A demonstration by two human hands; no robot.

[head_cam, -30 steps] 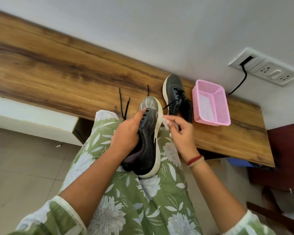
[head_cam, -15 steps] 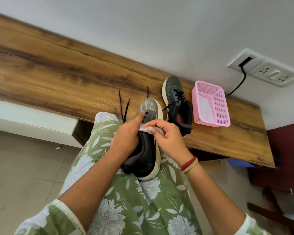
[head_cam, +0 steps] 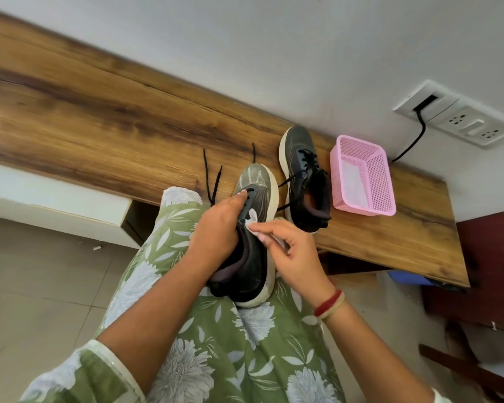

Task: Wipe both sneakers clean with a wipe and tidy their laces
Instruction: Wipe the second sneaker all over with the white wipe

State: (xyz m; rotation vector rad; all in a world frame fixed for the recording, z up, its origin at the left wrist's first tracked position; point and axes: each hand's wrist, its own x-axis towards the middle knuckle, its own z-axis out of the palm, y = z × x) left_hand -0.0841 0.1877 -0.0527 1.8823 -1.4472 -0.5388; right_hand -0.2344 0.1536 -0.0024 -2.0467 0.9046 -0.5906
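Two dark sneakers with pale soles were before us. The near sneaker (head_cam: 253, 266) lay on our lap, toe toward the wooden counter (head_cam: 99, 117). Our left grip (head_cam: 216, 231) was curled round its left side with the thumb up on the tongue, and the fingers were hidden behind the shoe. Our right grip (head_cam: 294, 257) pinched a white wipe (head_cam: 252, 221) and pressed it against the upper beside the eyelets. Loose black laces (head_cam: 211, 181) ran out past the left grip onto the counter. The far sneaker (head_cam: 303, 170) stood on the counter with its laces untied, just beside a pink mesh basket (head_cam: 383, 181). Something pale lay flat on the basket's floor; we could not tell what. Faint lines on the sneakers were too blurred to read as a brand. A white socket plate (head_cam: 460, 120) on the wall held a black cable (head_cam: 416, 141), whose lower end was lost behind the basket.
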